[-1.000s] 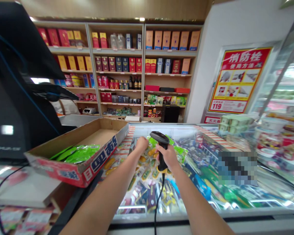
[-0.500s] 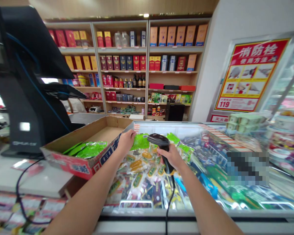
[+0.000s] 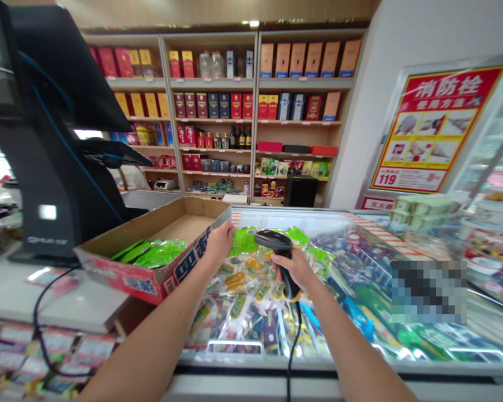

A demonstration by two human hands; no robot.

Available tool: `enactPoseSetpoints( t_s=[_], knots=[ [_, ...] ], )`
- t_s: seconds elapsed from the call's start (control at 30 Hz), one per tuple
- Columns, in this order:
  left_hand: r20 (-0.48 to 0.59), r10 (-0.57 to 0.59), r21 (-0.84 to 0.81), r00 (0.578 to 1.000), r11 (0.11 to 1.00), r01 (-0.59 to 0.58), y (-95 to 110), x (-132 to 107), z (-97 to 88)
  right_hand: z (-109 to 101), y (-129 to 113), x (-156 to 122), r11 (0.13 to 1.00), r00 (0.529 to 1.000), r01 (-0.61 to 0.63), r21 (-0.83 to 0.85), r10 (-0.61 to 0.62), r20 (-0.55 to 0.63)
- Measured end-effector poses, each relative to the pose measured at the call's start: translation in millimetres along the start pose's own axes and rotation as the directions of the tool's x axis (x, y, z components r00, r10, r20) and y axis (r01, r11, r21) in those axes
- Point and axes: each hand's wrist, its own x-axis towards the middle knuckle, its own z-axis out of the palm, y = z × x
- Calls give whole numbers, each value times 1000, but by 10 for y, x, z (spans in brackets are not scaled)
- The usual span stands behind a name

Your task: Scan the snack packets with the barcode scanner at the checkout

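Observation:
My right hand [image 3: 294, 269] is shut around the grip of a black handheld barcode scanner [image 3: 274, 240], whose black cable [image 3: 294, 346] hangs down past the freezer's front. The scanner head points forward over the packets. My left hand [image 3: 220, 243] holds a green snack packet [image 3: 243, 241] by its edge, just beside the rim of a cardboard carton [image 3: 201, 215]. More green packets [image 3: 151, 253] lie inside that carton. Below both hands, many clear and yellow snack packets [image 3: 247, 290] fill the chest freezer [image 3: 302, 219].
A black checkout terminal [image 3: 54, 139] stands on the white counter [image 3: 58, 296] at left, with a black cable lying there. Wooden shelves [image 3: 212, 111] of boxed liquor fill the back wall. Stacked tubs [image 3: 419, 212] sit at right, beside a red fire-hydrant poster [image 3: 436, 128].
My left hand has moved left toward the carton's rim, with the green packet now beside it. The scanner stays in my right hand. The whole view has shifted slightly as my head turned.

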Motion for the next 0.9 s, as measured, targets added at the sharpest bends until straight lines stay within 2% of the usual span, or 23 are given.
enactPoseSetpoints(
  t_s=[0.3,0.5,0.6,0.7,0.8,0.9],
  knots=[
    [6,-36,32,999,999,36,22,3,-25,25,-26,-21,999,1000,17,-28,-17,-2],
    [16,-111,76,994,991,110,106,40,-131,182,-78,-28,999,1000,0,41,-1,11],
    [4,-136,69,991,988,136,158,74,-292,322,-119,3,998,1000,1,59,-3,28],
    [-40,-136,42,990,990,137,124,68,-538,483,-219,50,999,995,18,44,-22,93],
    [-113,-170,31,979,984,175,-57,10,-831,682,-368,109,1000,986,18,24,-22,164],
    [-204,-236,56,950,966,252,-366,-56,-1130,942,-507,181,999,976,35,35,-42,215]
  ],
)
